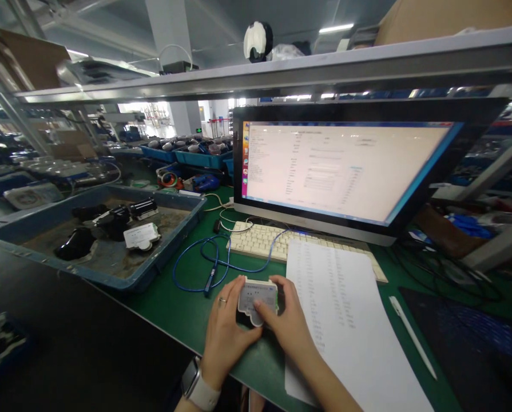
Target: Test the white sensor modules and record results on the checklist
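Note:
Both my hands hold a small white plastic device with a printed label, just above the green bench mat. My left hand wraps its left side, with a ring on one finger and a watch on the wrist. My right hand grips the right side, its thumb pressing the label face. A blue cable loops on the mat just left of the device. A printed sheet of paper lies under my right forearm.
A blue tray at the left holds black parts and one white device. A white keyboard sits before a lit monitor. A white pen lies right of the paper. A metal shelf runs overhead.

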A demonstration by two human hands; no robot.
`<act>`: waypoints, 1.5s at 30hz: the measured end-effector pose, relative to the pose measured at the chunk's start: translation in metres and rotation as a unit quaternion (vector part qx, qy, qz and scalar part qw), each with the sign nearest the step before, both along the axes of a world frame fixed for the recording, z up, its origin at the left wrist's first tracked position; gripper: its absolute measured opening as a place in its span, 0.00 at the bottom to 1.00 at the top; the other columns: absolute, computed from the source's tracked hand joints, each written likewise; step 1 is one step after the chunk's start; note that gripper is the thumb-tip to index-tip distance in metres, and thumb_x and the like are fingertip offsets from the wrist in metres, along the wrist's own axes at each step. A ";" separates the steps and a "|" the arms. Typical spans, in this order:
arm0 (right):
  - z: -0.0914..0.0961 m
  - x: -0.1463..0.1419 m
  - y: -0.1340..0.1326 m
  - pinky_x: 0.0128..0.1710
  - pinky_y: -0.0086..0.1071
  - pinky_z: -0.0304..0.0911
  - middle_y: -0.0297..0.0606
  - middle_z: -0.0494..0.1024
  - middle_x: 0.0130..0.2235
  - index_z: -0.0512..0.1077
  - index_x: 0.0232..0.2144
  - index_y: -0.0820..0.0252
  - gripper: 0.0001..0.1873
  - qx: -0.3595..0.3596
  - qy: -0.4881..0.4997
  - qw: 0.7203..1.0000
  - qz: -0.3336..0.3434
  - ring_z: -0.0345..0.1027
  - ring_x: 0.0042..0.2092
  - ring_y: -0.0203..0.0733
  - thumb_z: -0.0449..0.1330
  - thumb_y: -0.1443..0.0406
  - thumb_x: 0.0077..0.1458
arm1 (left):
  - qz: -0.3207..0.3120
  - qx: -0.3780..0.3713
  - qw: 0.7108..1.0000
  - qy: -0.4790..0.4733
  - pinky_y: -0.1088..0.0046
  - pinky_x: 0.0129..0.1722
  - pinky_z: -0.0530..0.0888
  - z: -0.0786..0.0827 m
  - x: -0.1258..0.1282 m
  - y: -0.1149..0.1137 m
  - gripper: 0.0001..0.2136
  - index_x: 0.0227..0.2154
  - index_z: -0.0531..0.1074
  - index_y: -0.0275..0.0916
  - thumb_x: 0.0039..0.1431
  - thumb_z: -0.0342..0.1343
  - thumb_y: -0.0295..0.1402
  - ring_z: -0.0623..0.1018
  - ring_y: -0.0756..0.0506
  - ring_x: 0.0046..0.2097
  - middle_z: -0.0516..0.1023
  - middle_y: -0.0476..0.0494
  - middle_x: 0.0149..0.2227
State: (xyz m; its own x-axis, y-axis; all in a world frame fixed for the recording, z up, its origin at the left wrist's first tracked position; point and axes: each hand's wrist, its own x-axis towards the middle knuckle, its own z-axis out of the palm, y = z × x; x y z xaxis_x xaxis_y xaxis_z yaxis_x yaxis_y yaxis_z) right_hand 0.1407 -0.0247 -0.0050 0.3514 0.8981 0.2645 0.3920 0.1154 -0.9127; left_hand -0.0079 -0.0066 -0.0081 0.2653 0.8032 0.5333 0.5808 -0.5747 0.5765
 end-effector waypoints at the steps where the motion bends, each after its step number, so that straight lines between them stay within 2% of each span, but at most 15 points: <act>1: 0.000 0.000 0.000 0.52 0.43 0.60 0.39 0.70 0.46 0.65 0.44 0.54 0.22 -0.001 -0.001 1.000 -0.001 0.64 0.50 0.48 0.63 0.61 0.44 | 0.001 0.001 1.000 -0.003 0.55 0.55 0.69 0.000 0.000 0.000 0.37 0.58 0.56 0.40 0.43 0.60 0.26 0.68 0.38 0.57 0.67 0.36 0.55; 9: -0.002 0.001 0.000 0.52 0.44 0.60 0.38 0.70 0.46 0.65 0.44 0.54 0.22 0.003 0.000 1.000 -0.003 0.64 0.50 0.47 0.63 0.60 0.44 | 0.003 -0.011 1.000 -0.011 0.56 0.55 0.69 0.004 0.001 -0.001 0.36 0.58 0.56 0.41 0.43 0.60 0.25 0.69 0.38 0.56 0.67 0.37 0.55; 18: 0.000 0.001 0.000 0.52 0.44 0.60 0.38 0.70 0.47 0.65 0.44 0.54 0.22 -0.003 -0.001 1.000 -0.004 0.63 0.51 0.48 0.63 0.61 0.44 | -0.002 -0.013 1.000 -0.009 0.55 0.55 0.68 0.001 0.000 -0.003 0.36 0.59 0.55 0.41 0.44 0.60 0.26 0.68 0.38 0.57 0.67 0.37 0.56; 30: 0.001 -0.001 -0.001 0.52 0.43 0.60 0.38 0.69 0.47 0.64 0.44 0.54 0.23 -0.013 0.002 1.000 0.001 0.63 0.51 0.47 0.63 0.60 0.45 | 0.003 -0.012 1.000 -0.007 0.55 0.54 0.69 0.004 0.000 -0.002 0.35 0.58 0.57 0.40 0.44 0.60 0.25 0.69 0.38 0.56 0.68 0.37 0.55; 45: 0.001 -0.001 -0.001 0.52 0.44 0.61 0.38 0.70 0.47 0.65 0.44 0.54 0.22 0.003 -0.001 1.000 -0.004 0.64 0.50 0.47 0.63 0.60 0.45 | -0.001 -0.015 1.000 -0.001 0.55 0.55 0.68 0.001 -0.001 -0.001 0.37 0.59 0.55 0.42 0.44 0.60 0.26 0.68 0.37 0.57 0.67 0.38 0.56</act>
